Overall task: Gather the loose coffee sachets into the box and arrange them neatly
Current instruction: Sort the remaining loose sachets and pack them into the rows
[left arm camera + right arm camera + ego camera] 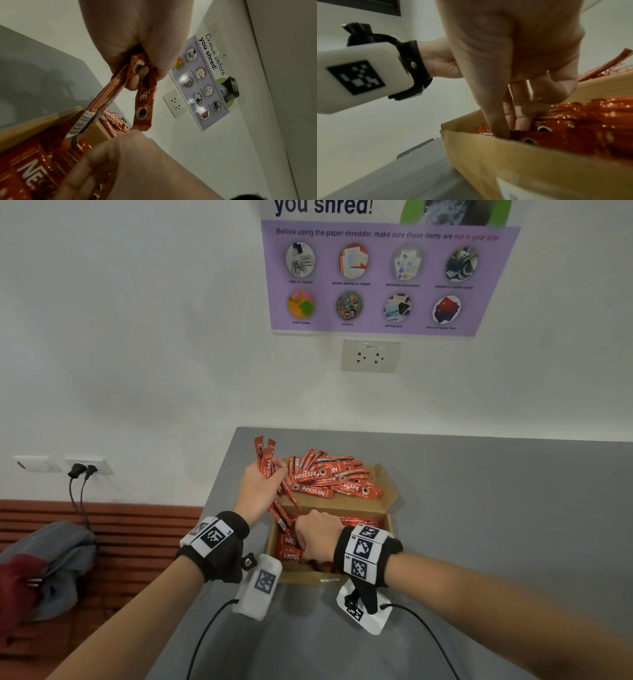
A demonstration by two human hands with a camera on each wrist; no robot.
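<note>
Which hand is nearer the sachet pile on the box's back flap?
Left. The left hand, gripping sachets, is beside the pile; the right hand reaches inside the box.

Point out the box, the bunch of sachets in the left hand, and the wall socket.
box (389, 529), head view, right wall.
bunch of sachets (266, 464), head view, middle of bunch.
wall socket (370, 357), head view, faceplate centre.

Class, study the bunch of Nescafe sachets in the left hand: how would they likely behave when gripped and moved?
The sachets fan apart in the left hand, so they probably flex and slide. Glossy foil suggests slipperiness. Many stay heaped on the box flap, so each is likely light.
</note>
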